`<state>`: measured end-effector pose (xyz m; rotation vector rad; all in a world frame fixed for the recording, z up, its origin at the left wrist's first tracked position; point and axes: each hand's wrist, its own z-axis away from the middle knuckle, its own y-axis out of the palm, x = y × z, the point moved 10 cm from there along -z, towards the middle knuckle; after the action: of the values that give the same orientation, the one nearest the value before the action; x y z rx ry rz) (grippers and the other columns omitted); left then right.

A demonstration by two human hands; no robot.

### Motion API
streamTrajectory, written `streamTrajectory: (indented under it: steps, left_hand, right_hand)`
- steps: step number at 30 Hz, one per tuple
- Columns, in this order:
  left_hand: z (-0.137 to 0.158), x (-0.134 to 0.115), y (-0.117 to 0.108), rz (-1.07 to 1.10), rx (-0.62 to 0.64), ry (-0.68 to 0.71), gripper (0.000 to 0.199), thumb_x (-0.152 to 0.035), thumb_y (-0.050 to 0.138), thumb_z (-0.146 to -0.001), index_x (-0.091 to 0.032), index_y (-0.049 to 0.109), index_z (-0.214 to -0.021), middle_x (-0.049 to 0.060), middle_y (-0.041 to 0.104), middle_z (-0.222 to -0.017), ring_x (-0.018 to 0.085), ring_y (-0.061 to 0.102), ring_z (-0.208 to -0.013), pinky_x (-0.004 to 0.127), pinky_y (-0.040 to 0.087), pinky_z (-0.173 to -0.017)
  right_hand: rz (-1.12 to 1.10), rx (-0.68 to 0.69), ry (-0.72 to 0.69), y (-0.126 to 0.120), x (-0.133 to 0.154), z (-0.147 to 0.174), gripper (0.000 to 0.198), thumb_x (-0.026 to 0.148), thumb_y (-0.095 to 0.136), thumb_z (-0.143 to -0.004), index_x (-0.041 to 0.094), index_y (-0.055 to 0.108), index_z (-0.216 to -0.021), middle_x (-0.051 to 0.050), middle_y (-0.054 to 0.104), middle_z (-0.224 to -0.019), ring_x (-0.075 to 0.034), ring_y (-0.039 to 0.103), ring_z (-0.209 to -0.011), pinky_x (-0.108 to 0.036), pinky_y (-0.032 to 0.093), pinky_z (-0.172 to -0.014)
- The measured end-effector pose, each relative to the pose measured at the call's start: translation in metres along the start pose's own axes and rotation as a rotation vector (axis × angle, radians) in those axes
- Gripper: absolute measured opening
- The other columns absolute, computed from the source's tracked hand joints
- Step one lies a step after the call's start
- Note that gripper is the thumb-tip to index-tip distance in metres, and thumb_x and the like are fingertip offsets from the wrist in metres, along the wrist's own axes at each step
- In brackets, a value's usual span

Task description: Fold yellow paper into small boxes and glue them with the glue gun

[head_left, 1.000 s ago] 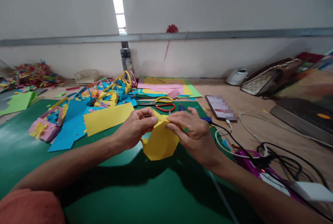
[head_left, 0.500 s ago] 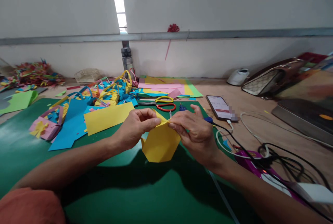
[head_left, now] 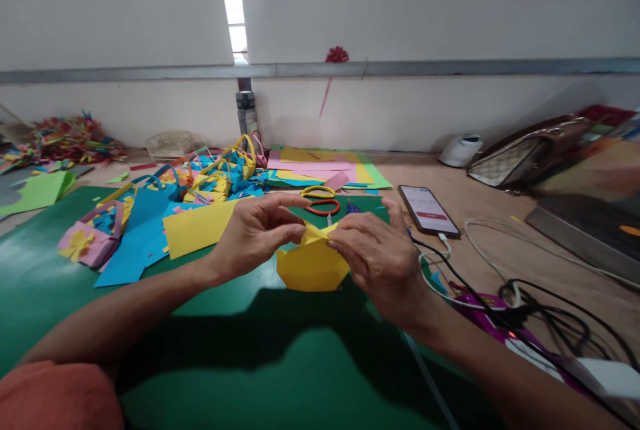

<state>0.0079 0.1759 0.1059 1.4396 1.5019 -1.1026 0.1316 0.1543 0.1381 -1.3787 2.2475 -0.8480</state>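
A folded piece of yellow paper point(head_left: 313, 270) is held up between my two hands above the green mat point(head_left: 240, 370). My left hand point(head_left: 263, 230) pinches its upper left edge between thumb and fingers. On the other side, my right hand point(head_left: 383, 253) grips the upper right edge, its fingers bunched and partly hiding the paper. Just behind the paper lie scissors point(head_left: 323, 207) with one yellow and one red handle loop. Beside them is a blue glue gun point(head_left: 353, 207), mostly covered by my right hand. A flat yellow sheet point(head_left: 197, 230) rests left of my left hand.
Small paper baskets point(head_left: 225, 173) and blue paper point(head_left: 137, 237) lie to the left. Coloured sheets point(head_left: 320, 167) are stacked at the back. To the right are a phone point(head_left: 429, 210), black cables point(head_left: 555, 323), a purple power strip point(head_left: 475, 307) and a bag point(head_left: 520, 153).
The yellow paper has tipped, so its lower edge sits higher and its front face looks shorter. Both hands keep their grip, and my left fingers have shifted slightly.
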Motion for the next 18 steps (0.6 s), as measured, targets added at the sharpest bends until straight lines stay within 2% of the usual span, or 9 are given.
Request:
streamTrajectory:
  steps: [6, 10, 15, 18]
  left_hand:
    - [0.000, -0.007, -0.006, -0.118, -0.014, 0.022, 0.021, -0.017, 0.066, -0.070, -0.012, 0.065, -0.090, 0.002, 0.069, -0.069, 0.010, 0.062, -0.061, 0.017, 0.051, -0.058]
    - [0.001, -0.011, -0.007, -0.187, 0.005, 0.038, 0.023, -0.022, 0.063, -0.074, -0.012, 0.065, -0.094, 0.003, 0.069, -0.071, 0.010, 0.062, -0.064, 0.018, 0.051, -0.060]
    - [-0.001, -0.002, -0.005, -0.183, 0.063, -0.042, 0.025, -0.022, 0.068, -0.070, -0.014, 0.067, -0.094, 0.004, 0.070, -0.081, 0.014, 0.065, -0.074, 0.020, 0.052, -0.065]
    - [-0.003, 0.011, -0.005, -0.099, 0.081, -0.134, 0.025, -0.023, 0.070, -0.067, -0.014, 0.068, -0.091, 0.004, 0.069, -0.075, 0.014, 0.064, -0.067, 0.022, 0.051, -0.062]
  right_hand:
    - [0.071, -0.045, -0.062, -0.006, 0.009, 0.000, 0.012, 0.012, 0.051, -0.081, 0.017, 0.058, -0.073, 0.001, 0.064, -0.070, -0.014, 0.060, -0.073, -0.046, 0.027, -0.094]
    - [0.113, -0.034, -0.070, -0.008, 0.011, -0.001, 0.015, 0.010, 0.049, -0.082, 0.018, 0.059, -0.073, 0.001, 0.064, -0.072, -0.014, 0.060, -0.076, -0.047, 0.026, -0.094]
    - [0.131, 0.016, -0.062, -0.006, 0.011, -0.001, 0.020, 0.009, 0.045, -0.083, 0.020, 0.060, -0.076, 0.001, 0.064, -0.073, -0.014, 0.060, -0.078, -0.047, 0.025, -0.096]
    - [0.129, 0.010, -0.070, -0.007, 0.012, -0.001, 0.021, 0.007, 0.045, -0.082, 0.020, 0.060, -0.077, 0.001, 0.065, -0.073, -0.015, 0.060, -0.080, -0.048, 0.024, -0.097]
